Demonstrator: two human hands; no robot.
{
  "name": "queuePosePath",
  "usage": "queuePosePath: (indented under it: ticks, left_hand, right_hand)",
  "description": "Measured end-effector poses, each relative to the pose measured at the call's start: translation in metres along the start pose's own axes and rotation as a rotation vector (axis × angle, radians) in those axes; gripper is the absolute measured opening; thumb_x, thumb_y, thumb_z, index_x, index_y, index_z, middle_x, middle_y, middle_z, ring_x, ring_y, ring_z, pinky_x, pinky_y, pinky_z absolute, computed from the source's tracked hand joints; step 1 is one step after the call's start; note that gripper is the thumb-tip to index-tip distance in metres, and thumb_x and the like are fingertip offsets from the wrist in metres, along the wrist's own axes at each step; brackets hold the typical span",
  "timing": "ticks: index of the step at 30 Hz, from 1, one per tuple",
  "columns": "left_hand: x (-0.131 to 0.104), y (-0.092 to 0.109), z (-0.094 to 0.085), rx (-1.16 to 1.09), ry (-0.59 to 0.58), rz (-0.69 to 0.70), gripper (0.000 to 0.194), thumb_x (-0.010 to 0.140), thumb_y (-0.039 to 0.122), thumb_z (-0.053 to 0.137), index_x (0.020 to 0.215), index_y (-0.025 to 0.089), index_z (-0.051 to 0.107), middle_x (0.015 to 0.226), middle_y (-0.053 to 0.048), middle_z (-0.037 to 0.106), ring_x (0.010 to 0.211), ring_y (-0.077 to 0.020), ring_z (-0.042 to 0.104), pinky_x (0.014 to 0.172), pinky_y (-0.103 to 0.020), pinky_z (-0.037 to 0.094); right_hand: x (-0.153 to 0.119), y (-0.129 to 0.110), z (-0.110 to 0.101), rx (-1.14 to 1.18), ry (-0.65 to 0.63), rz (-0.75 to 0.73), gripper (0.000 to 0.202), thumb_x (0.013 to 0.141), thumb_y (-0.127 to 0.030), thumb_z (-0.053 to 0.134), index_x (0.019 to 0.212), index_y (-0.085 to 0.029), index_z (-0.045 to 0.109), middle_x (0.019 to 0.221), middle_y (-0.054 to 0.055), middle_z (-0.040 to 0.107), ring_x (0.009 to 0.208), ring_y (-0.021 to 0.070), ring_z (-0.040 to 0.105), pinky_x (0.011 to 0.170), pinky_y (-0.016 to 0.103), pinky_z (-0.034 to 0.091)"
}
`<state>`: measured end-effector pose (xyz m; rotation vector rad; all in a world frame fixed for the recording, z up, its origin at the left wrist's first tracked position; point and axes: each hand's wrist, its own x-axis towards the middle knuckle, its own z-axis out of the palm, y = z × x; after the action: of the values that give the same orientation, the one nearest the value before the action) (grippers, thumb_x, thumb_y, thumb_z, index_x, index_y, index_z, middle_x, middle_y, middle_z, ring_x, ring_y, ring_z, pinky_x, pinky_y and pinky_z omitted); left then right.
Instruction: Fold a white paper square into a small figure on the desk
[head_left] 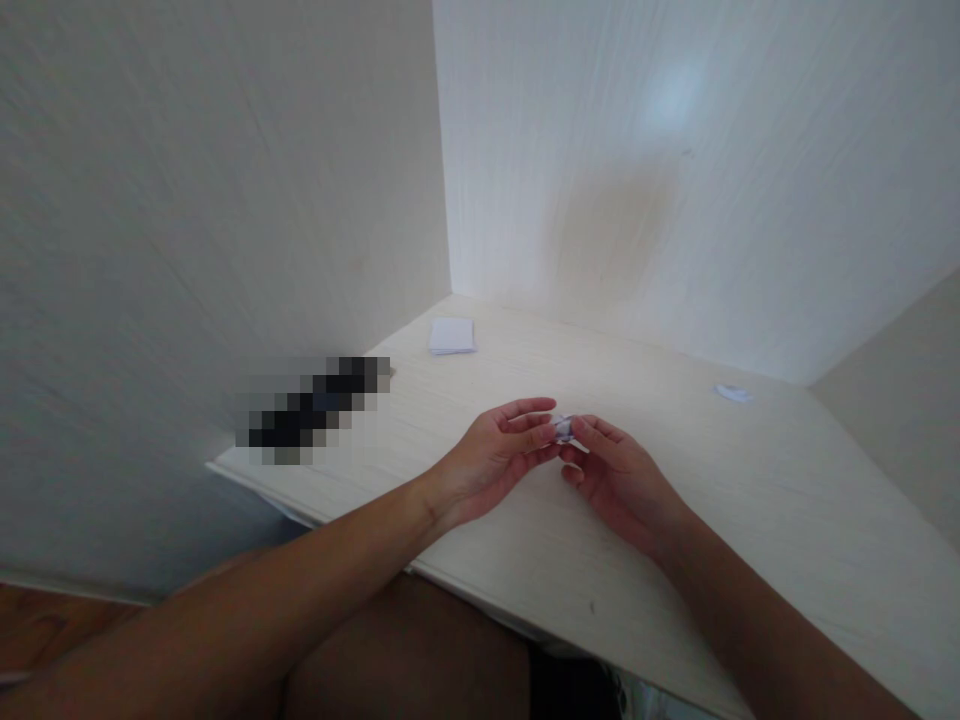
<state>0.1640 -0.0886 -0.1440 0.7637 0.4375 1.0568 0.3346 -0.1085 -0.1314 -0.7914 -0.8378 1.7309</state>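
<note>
Between my two hands, above the pale table, is a small folded or crumpled piece of white paper (564, 429). My left hand (501, 450) pinches its left end with thumb and fingers. At the right end, my right hand (611, 468) grips it between thumb and forefinger, the other fingers curled below. The fingers cover part of the paper, so its exact shape cannot be made out.
A stack of white paper squares (452, 335) lies near the table's back corner. A small white paper piece (732, 393) is at the back right. A pixelated dark object (315, 405) lies at left. Walls border the white table (480, 570).
</note>
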Motion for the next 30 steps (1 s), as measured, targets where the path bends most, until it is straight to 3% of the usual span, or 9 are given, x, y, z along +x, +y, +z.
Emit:
queuePosePath:
  ticks: [8, 17, 22, 30]
  left_hand:
    - [-0.002, 0.013, -0.007, 0.061, -0.039, -0.068, 0.032, 0.082, 0.008, 0.077, 0.113, 0.012, 0.068, 0.102, -0.009, 0.072, 0.093, -0.0172, 0.07, 0.088, -0.03, 0.056]
    - [-0.003, 0.024, -0.011, 0.135, -0.055, -0.187, 0.037, 0.076, 0.006, 0.081, 0.111, 0.013, 0.07, 0.103, -0.008, 0.072, 0.089, -0.0178, 0.072, 0.086, -0.033, 0.058]
    - [-0.004, 0.024, -0.012, 0.186, -0.054, -0.167, 0.033, 0.076, 0.009, 0.082, 0.108, 0.013, 0.07, 0.101, -0.007, 0.072, 0.087, -0.0161, 0.071, 0.084, -0.031, 0.057]
    - [-0.007, 0.02, -0.008, 0.27, 0.005, -0.088, 0.033, 0.072, 0.013, 0.085, 0.103, 0.013, 0.071, 0.097, -0.008, 0.071, 0.081, -0.0173, 0.07, 0.079, -0.033, 0.056]
  right_hand:
    - [-0.005, -0.005, -0.004, 0.008, -0.13, 0.117, 0.019, 0.078, -0.029, 0.082, 0.089, -0.015, 0.072, 0.083, 0.002, 0.065, 0.071, 0.01, 0.055, 0.06, 0.022, 0.042]
    - [-0.005, -0.002, -0.001, -0.104, -0.123, 0.113, 0.025, 0.076, -0.034, 0.084, 0.082, -0.015, 0.07, 0.069, -0.001, 0.059, 0.061, 0.008, 0.05, 0.053, 0.021, 0.034]
    - [-0.005, 0.0, 0.0, -0.171, -0.122, 0.104, 0.028, 0.077, -0.037, 0.083, 0.082, -0.014, 0.067, 0.065, -0.002, 0.056, 0.055, 0.0067, 0.045, 0.048, 0.021, 0.026]
    - [-0.003, 0.002, -0.002, -0.251, -0.099, 0.103, 0.034, 0.074, -0.044, 0.084, 0.082, -0.016, 0.066, 0.064, -0.002, 0.057, 0.054, 0.0078, 0.045, 0.047, 0.023, 0.026]
